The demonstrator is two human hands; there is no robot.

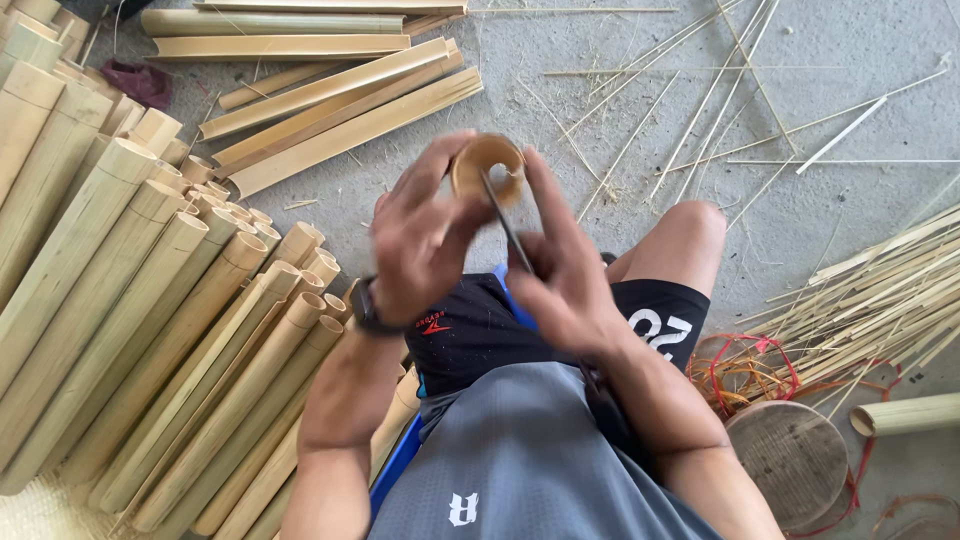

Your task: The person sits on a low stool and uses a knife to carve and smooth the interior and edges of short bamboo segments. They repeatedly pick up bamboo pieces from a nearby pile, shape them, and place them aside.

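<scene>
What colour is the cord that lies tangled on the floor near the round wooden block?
The cord is red; the head view shows it beside the round wooden block.

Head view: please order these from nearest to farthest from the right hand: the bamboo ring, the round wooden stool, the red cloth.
From the right hand:
1. Bamboo ring: touched by the fingers, just above the hand.
2. Round wooden stool: on the floor, lower right.
3. Red cloth: upper left, beside the bamboo poles.

You hold a short, pale bamboo tube (pixel 487 168) above your knee (pixel 690 225), its hollow round end facing you, a thin dark blade (pixel 508 228) set across its rim.
</scene>
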